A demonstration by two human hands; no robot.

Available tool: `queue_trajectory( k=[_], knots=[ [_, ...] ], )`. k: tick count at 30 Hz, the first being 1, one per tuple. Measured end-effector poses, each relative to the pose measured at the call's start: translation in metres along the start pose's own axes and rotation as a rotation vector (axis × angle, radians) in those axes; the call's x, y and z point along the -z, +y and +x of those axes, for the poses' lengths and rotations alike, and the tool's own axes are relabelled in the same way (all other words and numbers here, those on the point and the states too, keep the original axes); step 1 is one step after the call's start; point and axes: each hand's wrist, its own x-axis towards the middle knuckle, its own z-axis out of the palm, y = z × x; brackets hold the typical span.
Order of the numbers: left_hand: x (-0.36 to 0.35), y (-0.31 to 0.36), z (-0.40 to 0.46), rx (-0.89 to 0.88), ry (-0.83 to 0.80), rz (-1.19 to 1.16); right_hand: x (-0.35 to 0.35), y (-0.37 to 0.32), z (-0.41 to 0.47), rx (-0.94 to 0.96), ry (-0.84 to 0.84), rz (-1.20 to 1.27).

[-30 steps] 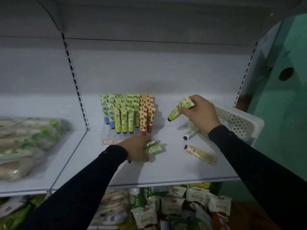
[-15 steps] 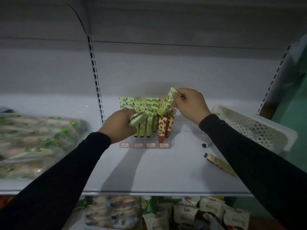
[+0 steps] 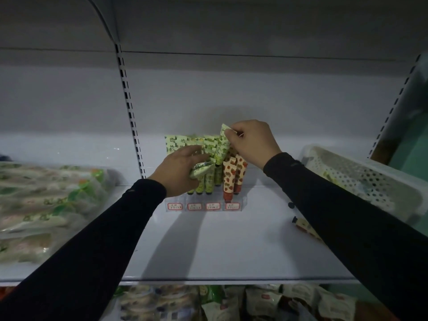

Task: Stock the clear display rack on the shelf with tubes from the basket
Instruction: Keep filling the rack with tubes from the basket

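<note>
On the white shelf (image 3: 208, 246), right up against the back panel, sits the clear display rack (image 3: 243, 200) with four little red-bordered price labels (image 3: 203, 206) along its front. It's already pretty full: rows of green-patterned tubes (image 3: 183, 142) standing cap down, plus a column of red strawberry-print tubes (image 3: 229, 177) at the right end.

Both hands are busy at the rack. The right hand (image 3: 252, 142) is pinching the flat crimped end of a green tube (image 3: 222, 147) between thumb and fingertips, holding it tilted, cap end pointing down into the rack just left of the strawberry ones. Can't tell if the cap has actually touched down in a slot. The left hand (image 3: 178, 171) has its fingers curled around a couple more green tubes (image 3: 201, 169), held sideways in front of the green rows, with the fingertips reaching over toward the standing tubes.

Off to the right, the white perforated basket (image 3: 361, 179) sits on the same shelf, partly behind the right sleeve. You can just make out something inside but it's too blurry to say what. One yellowish tube (image 3: 303, 225) with a dark cap lies loose on the shelf, near the basket and half hidden by the right arm.

Left section of the shelf has a pile of plastic-wrapped green packs (image 3: 46, 205), and snack bags (image 3: 254, 302) fill the level below.
</note>
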Motion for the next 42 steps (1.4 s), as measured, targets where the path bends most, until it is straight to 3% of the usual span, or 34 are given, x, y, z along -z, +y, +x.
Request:
queue_trajectory(
  k=[12,23,42],
  knots=[
    [-0.001,-0.003,0.000,0.035,-0.019,-0.130,-0.005,-0.007,0.007,0.058,-0.084,-0.035],
    [-0.003,-0.006,0.000,0.036,-0.030,-0.180,-0.028,0.009,-0.011,-0.038,-0.200,-0.040],
    [-0.004,-0.005,-0.001,0.038,-0.019,-0.196,-0.041,0.012,-0.022,-0.088,-0.157,-0.146]
  ],
)
